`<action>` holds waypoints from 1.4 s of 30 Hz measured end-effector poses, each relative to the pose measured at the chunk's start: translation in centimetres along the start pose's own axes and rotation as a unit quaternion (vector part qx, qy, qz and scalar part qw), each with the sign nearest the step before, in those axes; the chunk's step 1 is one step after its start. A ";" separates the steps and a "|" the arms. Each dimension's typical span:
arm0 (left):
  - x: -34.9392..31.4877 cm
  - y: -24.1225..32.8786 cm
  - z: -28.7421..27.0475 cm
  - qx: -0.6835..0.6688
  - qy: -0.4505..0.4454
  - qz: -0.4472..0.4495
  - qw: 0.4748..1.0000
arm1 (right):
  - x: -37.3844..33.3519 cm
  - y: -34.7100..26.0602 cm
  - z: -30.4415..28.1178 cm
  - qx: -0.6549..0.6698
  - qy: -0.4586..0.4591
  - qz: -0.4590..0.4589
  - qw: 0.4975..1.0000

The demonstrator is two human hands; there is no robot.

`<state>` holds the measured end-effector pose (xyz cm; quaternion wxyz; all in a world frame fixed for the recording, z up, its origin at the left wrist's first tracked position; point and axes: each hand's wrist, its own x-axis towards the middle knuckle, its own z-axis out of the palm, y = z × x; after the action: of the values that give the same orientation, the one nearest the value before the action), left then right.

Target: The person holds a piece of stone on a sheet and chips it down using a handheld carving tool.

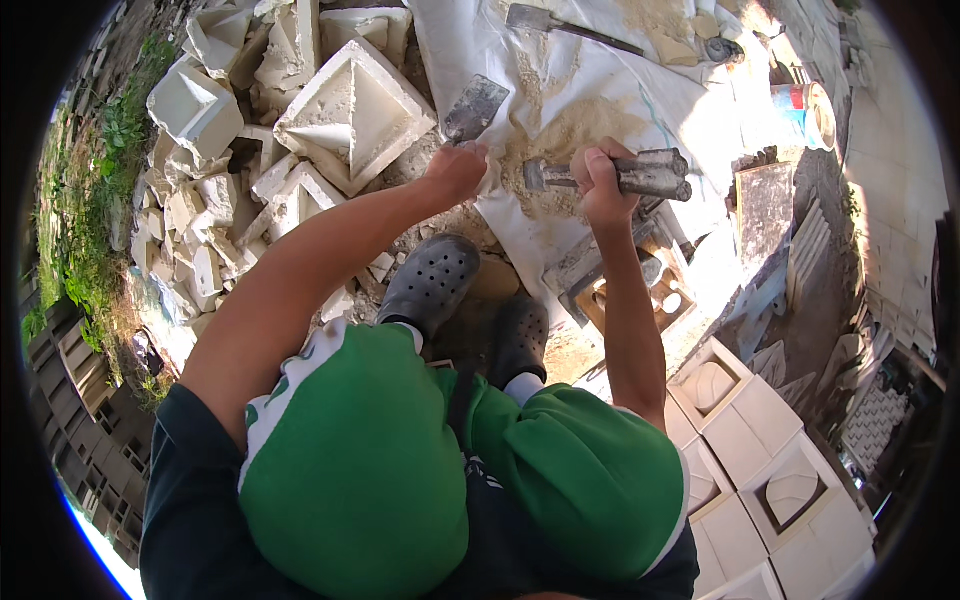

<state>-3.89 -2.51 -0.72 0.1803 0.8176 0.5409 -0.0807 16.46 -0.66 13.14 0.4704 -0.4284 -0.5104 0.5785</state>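
Clasping a grey scraper [477, 108] in our left hand [459, 171] and a thick tool [648, 180] in our right hand [603, 183], we held the tool crosswise over the white sheet [455, 42], its head pointing left.

A rumpled white fabric sheet [448, 42] spreads across the upper centre of the frame. On it lie a grey, flat-bladed tool with a long dark handle [546, 22], near the top, and loose beige powder [600, 122] below.

Mottled grey blade [476, 108], white sheet [455, 40], green shorts [365, 460]; grey clogs [435, 285]
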 end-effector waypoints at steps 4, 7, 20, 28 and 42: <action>-0.6 0.2 0.4 -0.002 0.006 0.006 1.000 | -0.4 -5.0 0.8 0.019 0.040 -0.003 0.999; -0.7 0.2 0.3 -0.011 0.003 -0.002 1.000 | -1.0 -7.1 0.1 0.067 0.026 -0.056 0.996; -1.1 0.4 -0.7 -0.007 -0.003 0.015 1.000 | -0.4 -7.1 1.2 0.053 0.034 0.013 0.998; -0.4 0.4 -0.7 -0.015 -0.026 -0.009 1.000 | -1.2 -0.5 0.3 -0.006 0.036 0.000 0.999; -0.5 0.4 -0.3 -0.034 -0.006 0.004 0.999 | -0.1 -1.3 0.9 0.026 0.082 0.029 0.996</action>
<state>-3.78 -2.99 -0.16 0.2117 0.8128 0.5387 -0.0659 15.76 -0.87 14.55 0.5047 -0.4765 -0.4419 0.5682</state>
